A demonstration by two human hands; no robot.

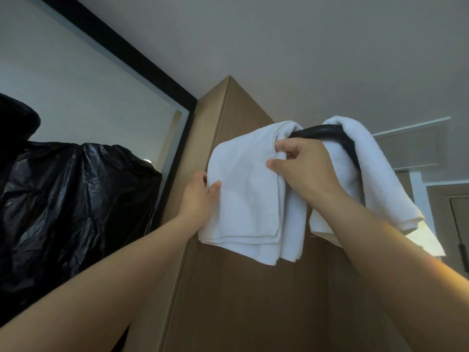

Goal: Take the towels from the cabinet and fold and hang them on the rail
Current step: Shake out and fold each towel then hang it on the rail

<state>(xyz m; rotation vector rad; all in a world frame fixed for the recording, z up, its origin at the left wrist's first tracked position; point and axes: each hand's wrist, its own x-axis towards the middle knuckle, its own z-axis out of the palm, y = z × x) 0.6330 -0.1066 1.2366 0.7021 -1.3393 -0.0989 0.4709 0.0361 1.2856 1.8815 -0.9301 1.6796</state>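
Our left forearm point(101, 288) and right forearm point(393, 250) reach up from the bottom corners toward the black rail point(322, 130), which runs across the top of a brown wooden cabinet point(241, 288) and bends downward at its right end.

Over the left end of the rail hangs a white folded towel point(243, 199), its layered lower edges falling well below the rail in front of the cabinet. Our left hand point(200, 196) is below and to the left of the rail and pinches the left edge of this towel, thumb on the front face and the other fingers tucked behind the cloth. Our right hand point(304, 166) is just under the rail, fingers curled, and pinches the towel's upper right fold between thumb and fingertips, close to where the cloth goes over the bar.

A second towel point(375, 174), also white and of a fluffier weave, drapes over the bend at the right of the rail, apart from the first, with bare black bar showing between the two.

Far to the left of the rail sits a crumpled black plastic bag point(76, 199), and above it a pale panel with a black frame point(121, 49). Above the rail we see the plain ceiling point(304, 47).
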